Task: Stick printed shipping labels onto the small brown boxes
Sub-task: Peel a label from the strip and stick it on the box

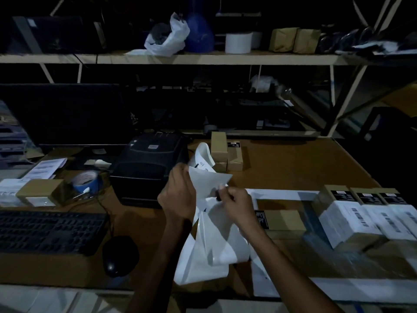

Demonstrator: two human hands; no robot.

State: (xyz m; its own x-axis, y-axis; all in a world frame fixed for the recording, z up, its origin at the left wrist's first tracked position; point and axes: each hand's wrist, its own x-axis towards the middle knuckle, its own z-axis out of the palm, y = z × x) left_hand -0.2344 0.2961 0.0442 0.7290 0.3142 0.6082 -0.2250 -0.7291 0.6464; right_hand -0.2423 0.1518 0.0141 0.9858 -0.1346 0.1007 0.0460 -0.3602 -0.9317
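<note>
Head view, left hand [178,195] fingers pinching label strip [209,184], right hand [237,206] fingers peeling it, labelled boxes [352,220] alongside

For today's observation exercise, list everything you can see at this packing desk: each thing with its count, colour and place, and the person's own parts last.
label strip: one, white, held above the desk's middle, hanging down
label printer: one, black, desk centre
labelled boxes: three, brown with white labels, right edge
plain box: one, brown, right of the hands
stacked boxes: a few, brown, behind the strip; exact count unclear
tape roll: one, blue, left of printer
keyboard: one, black, front left
mouse: one, black, beside keyboard
monitor: one, black, back left
paper roll: one, white, upper shelf
left hand: pinches the strip
right hand: pinches the strip
</note>
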